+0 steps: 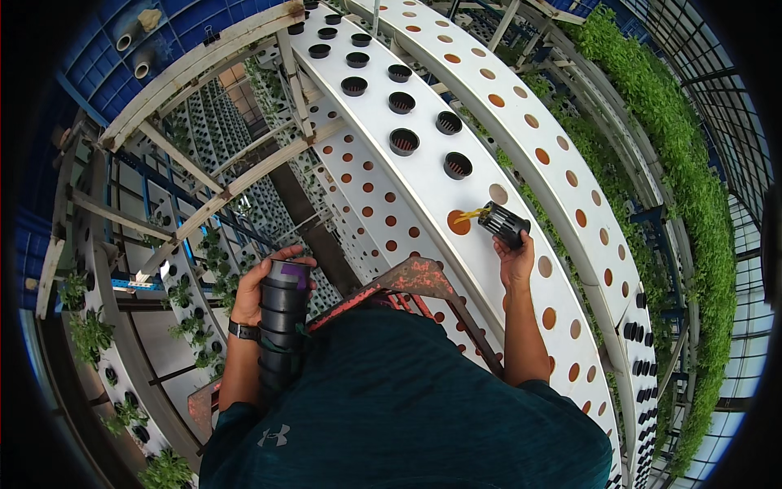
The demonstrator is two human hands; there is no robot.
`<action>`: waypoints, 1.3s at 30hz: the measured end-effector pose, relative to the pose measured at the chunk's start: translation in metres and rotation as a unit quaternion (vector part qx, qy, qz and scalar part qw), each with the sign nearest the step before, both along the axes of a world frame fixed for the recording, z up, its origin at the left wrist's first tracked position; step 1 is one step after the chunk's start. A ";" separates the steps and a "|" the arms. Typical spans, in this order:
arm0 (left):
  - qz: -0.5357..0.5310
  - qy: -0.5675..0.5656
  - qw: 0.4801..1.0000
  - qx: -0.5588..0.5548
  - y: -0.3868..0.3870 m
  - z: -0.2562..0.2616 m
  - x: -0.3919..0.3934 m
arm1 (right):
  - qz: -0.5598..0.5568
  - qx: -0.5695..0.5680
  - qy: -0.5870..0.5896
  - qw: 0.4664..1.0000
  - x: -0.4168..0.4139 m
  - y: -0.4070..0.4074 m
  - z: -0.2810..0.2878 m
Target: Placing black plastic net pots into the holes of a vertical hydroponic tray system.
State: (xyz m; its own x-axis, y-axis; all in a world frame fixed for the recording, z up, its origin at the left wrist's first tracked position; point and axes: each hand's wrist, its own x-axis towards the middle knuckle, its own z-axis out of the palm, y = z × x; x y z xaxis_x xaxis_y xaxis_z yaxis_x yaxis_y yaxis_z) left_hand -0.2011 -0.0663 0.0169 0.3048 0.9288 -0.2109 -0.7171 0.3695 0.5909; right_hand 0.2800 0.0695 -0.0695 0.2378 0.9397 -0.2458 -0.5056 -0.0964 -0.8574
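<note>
My left hand (250, 287) holds a stack of black plastic net cups (284, 318) upright against my body; the top one has a purple patch. In my right hand (518, 263) is a single black slotted net cup (504, 225), tilted on its side above the white grow channel (427, 189). Yellow strands (471, 214) stick out of its end, over a round hole (458, 222) with an orange-brown inside. Farther along the same channel, several black net cups (404, 142) sit in holes.
A red, rusty metal frame (421, 275) stands in front of my body. A second white channel with holes (537, 134) runs alongside, with green plants (684, 183) beyond. To the left are a beige metal frame (201, 61) and lower channels with seedlings (91, 333).
</note>
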 end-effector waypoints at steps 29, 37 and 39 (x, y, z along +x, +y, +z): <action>-0.178 0.202 0.959 -0.087 0.027 0.044 0.113 | 0.638 0.074 -0.139 0.753 -0.140 -0.040 0.150; -0.136 0.195 0.967 -0.092 0.010 0.048 0.119 | 0.447 0.136 -0.056 0.882 -0.115 -0.020 0.136; -0.095 0.186 0.976 -0.068 0.004 0.048 0.122 | 0.356 0.149 -0.107 0.916 -0.098 -0.003 0.143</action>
State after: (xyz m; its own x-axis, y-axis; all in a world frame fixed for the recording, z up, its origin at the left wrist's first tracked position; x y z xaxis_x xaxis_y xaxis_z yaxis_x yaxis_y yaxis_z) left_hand -0.0789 -0.0624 0.0645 0.3471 0.8192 -0.4565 -0.3728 0.5672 0.7344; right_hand 0.1818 0.0664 0.0731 -0.4483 0.8934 0.0283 -0.2223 -0.0807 -0.9716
